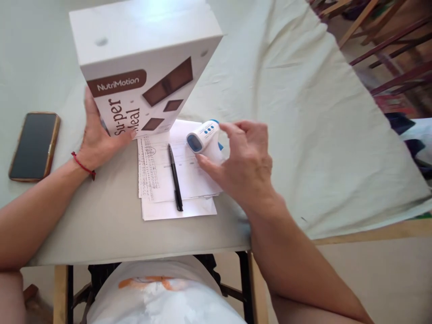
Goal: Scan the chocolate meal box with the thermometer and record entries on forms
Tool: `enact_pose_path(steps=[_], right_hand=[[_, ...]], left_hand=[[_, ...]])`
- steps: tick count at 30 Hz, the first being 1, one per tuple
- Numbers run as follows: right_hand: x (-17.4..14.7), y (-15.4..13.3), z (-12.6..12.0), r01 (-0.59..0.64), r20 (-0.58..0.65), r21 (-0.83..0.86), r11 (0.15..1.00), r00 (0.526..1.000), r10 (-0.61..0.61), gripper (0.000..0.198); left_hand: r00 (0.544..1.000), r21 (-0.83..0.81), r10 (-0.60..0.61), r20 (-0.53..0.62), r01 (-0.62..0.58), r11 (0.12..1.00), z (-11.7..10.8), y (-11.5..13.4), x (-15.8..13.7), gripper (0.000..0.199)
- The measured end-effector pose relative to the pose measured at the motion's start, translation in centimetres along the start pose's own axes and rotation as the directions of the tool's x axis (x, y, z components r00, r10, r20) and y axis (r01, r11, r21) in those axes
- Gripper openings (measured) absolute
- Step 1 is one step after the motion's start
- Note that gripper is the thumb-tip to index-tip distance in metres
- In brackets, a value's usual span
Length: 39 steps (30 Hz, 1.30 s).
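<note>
My left hand, with a red cord bracelet at the wrist, grips the lower left of a large white NutriMotion box. The box is printed with brown chocolate-bar pictures and tilts over the table. Between the thumb and fingers of my right hand is a white and blue infrared thermometer, its small screen facing me. Its handle is partly hidden by my hand. Beneath it lie papers covered with handwriting and print, and a black pen rests on them.
A dark-screened phone in a brown case lies left of my left forearm. A pale, creased cloth covers the table, its edge running along the right. Wooden chairs stand beyond that edge.
</note>
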State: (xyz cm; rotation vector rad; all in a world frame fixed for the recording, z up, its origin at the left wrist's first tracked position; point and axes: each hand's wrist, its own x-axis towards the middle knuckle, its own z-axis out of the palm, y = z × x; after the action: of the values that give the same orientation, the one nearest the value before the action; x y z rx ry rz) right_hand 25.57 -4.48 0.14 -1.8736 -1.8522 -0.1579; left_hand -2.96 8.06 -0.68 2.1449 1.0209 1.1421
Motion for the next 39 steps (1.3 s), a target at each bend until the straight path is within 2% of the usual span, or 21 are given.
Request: enact_pose_path(steps=[2, 4, 6, 8, 11, 13, 15, 18, 20, 22, 23, 24, 26, 28, 32, 35, 39], right_hand=[[0.5, 0.5, -0.3, -0.127, 0.131, -0.087, 0.988, 0.982, 0.138, 0.063], [0.8, 0.7, -0.4, -0.187, 0.265, -0.143, 0.972, 0.939, 0.220, 0.055], [0.9, 0.8, -0.2, -0.191, 0.324, -0.155, 0.969, 0.917, 0.232, 0.041], [0.8, 1.0, 0.2, -0.157, 0.280, -0.099, 0.983, 0.943, 0.179, 0.038], [0.8, 1.5, 0.6, -0.101, 0.141, 0.072, 0.992, 0.986, 0.091, 0.042], [1.0, 1.5, 0.5, -0.105, 0.086, 0.210, 0.972, 0.992, 0.089, 0.042], [1.1, 1.1, 0.1, -0.159, 0.067, 0.361, 0.919, 0.987, 0.144, 0.036], [0.8, -0.3, -0.7, -0.234, 0.054, 0.631, 0.739, 0.964, 0.260, 0.030], [0.5, -1.6, -1.1, -0.222, 0.090, 0.821, 0.526, 0.960, 0.264, 0.035], [0.1, -2.7, -1.4, -0.238, 0.195, 0.925, 0.298, 0.966, 0.168, 0.046], [-0.1, -3.3, -1.6, -0.265, 0.250, 0.939, 0.220, 0.964, 0.092, 0.050], [-0.2, -3.7, -1.7, -0.288, 0.290, 0.941, 0.178, 0.957, 0.015, 0.051], [-0.3, -4.2, -1.9, -0.311, 0.329, 0.937, 0.158, 0.939, -0.099, 0.048], [-0.4, -4.4, -1.8, -0.336, 0.362, 0.926, 0.172, 0.920, -0.150, 0.045], [-0.5, -4.6, -0.7, -0.447, 0.465, 0.881, 0.153, 0.879, -0.109, 0.046], [-0.3, -4.9, 0.4, -0.452, 0.464, 0.882, 0.132, 0.882, -0.086, 0.048], [-0.2, -5.4, 0.9, -0.426, 0.444, 0.888, 0.173, 0.892, -0.087, 0.049]], left_hand=[[0.999, -0.042, -0.041, 0.034, 0.042, 0.998, 0.1, -0.5, 0.0, 0.093], [0.998, -0.042, -0.056, -0.014, 0.055, 0.998, 0.0, -0.8, 0.0, 0.087], [0.996, -0.043, -0.066, -0.058, 0.064, 0.997, 0.0, -0.7, 0.0, 0.084], [0.993, -0.080, -0.067, -0.095, 0.060, 0.995, 0.0, -0.3, -0.2, 0.082], [0.991, -0.170, -0.100, -0.085, 0.084, 0.982, 0.4, 1.2, -0.6, 0.075], [0.988, -0.181, -0.148, -0.033, 0.140, 0.973, 0.7, 2.5, -0.9, 0.068], [0.986, -0.171, -0.166, 0.022, 0.168, 0.971, 1.0, 3.6, -1.0, 0.065], [0.986, -0.148, -0.153, 0.071, 0.162, 0.976, 1.0, 4.3, -0.9, 0.062], [0.986, -0.121, -0.149, 0.075, 0.157, 0.980, 0.9, 4.3, -0.8, 0.060], [0.987, -0.100, -0.150, 0.063, 0.156, 0.983, 0.8, 4.1, -0.8, 0.060], [0.987, -0.095, -0.151, 0.058, 0.156, 0.983, 0.8, 4.0, -0.7, 0.060], [0.987, -0.095, -0.151, 0.054, 0.156, 0.983, 0.8, 4.0, -0.7, 0.060], [0.987, -0.113, -0.153, 0.051, 0.158, 0.981, 0.8, 4.0, -0.8, 0.058], [0.986, -0.138, -0.158, 0.051, 0.163, 0.977, 0.9, 4.0, -0.8, 0.057], [0.982, -0.147, -0.183, 0.040, 0.187, 0.971, 0.9, 4.1, -0.8, 0.055], [0.983, -0.132, -0.177, 0.048, 0.182, 0.974, 0.9, 4.1, -0.7, 0.053], [0.985, -0.133, -0.163, 0.058, 0.169, 0.977, 0.8, 4.2, -0.6, 0.051]])
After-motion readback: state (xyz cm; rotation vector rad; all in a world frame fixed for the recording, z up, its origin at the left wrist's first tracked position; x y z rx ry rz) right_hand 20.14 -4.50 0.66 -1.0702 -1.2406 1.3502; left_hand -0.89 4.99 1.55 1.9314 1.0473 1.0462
